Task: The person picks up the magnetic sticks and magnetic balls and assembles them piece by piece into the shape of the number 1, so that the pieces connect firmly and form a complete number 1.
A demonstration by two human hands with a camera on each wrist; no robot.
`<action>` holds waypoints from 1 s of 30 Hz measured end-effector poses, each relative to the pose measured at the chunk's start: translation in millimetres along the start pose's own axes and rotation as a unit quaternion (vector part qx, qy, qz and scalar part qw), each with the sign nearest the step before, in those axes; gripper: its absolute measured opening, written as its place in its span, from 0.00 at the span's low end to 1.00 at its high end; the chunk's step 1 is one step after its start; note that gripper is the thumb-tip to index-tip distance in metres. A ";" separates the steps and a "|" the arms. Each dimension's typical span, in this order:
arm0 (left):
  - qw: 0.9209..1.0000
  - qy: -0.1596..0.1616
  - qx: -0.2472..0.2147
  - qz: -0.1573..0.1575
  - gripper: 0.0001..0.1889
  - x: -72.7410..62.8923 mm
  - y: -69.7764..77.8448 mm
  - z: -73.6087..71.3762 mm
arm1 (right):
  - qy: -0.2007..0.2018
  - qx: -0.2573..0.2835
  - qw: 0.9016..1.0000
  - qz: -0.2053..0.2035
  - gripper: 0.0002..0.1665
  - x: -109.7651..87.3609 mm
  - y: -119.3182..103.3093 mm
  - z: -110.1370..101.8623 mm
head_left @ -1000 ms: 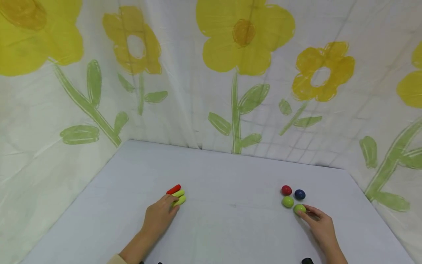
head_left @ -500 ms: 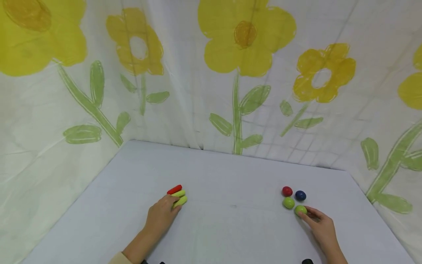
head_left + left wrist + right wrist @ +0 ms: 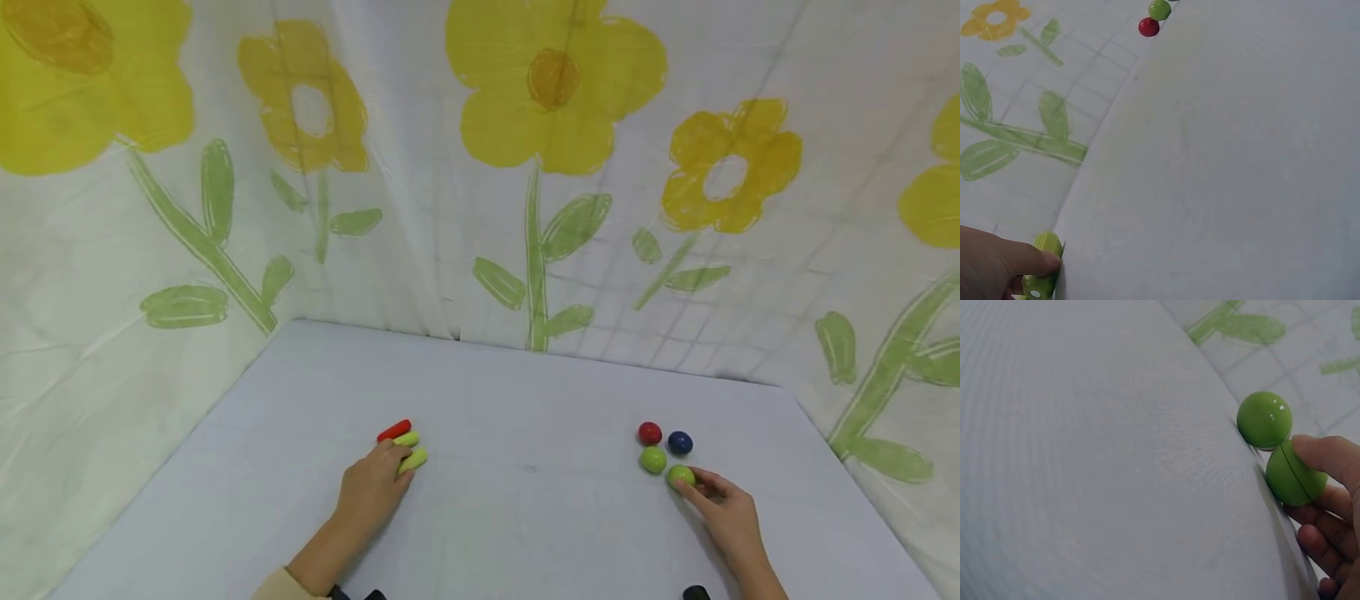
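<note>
My left hand pinches a short yellow-green cylinder between thumb and fingers. In the left wrist view this cylinder shows a ribbed side and a white spot on its end. Just beyond it lie a second yellow-green cylinder, partly hidden by the fingers, and a red cylinder. At the right, my right hand holds a green ball by thumb and fingertips. A dark seam runs round that ball. Close to it sit another green ball, a red ball and a dark blue ball.
A white-covered table reaches back to a white cloth printed with yellow flowers. Black objects show at the bottom edge of the head view, one near the right forearm and others by the left sleeve.
The left hand has shifted slightly right, and the pinched yellow-green cylinder now lies a little apart from the other one. The right hand and the balls keep their arrangement.
</note>
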State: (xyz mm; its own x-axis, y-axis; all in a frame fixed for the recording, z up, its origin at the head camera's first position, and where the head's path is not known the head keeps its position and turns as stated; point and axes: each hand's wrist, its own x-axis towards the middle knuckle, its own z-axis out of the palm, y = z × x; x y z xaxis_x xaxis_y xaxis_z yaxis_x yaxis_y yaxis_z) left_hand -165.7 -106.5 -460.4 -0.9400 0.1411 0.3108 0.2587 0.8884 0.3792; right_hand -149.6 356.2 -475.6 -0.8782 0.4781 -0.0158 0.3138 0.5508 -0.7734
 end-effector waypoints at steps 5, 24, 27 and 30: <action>0.999 -0.009 -0.043 -0.016 0.13 4.8 4.2 3.5 | -0.003 0.003 1.000 0.001 0.36 1.3 -1.1 3.2; 0.959 -0.078 -0.262 -0.075 0.12 17.1 25.9 9.2 | 0.008 0.007 1.000 -0.002 0.34 0.0 0.9 0.4; 0.948 -0.089 -0.292 -0.089 0.12 20.2 31.3 12.0 | 0.005 0.007 1.000 -0.003 0.35 -0.5 1.8 0.2; 0.943 -0.086 -0.309 -0.085 0.12 23.2 35.8 15.9 | 0.001 0.007 1.000 -0.004 0.36 -1.4 2.6 -0.2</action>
State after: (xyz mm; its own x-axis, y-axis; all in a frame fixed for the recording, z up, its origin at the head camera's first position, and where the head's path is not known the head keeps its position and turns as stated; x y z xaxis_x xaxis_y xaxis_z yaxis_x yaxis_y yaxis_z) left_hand -181.8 -64.5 -453.4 -0.9880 0.1354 0.0749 0.1322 0.4874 0.8631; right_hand -147.5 357.0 -477.4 -0.8793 0.4761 -0.0083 0.3026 0.5452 -0.7818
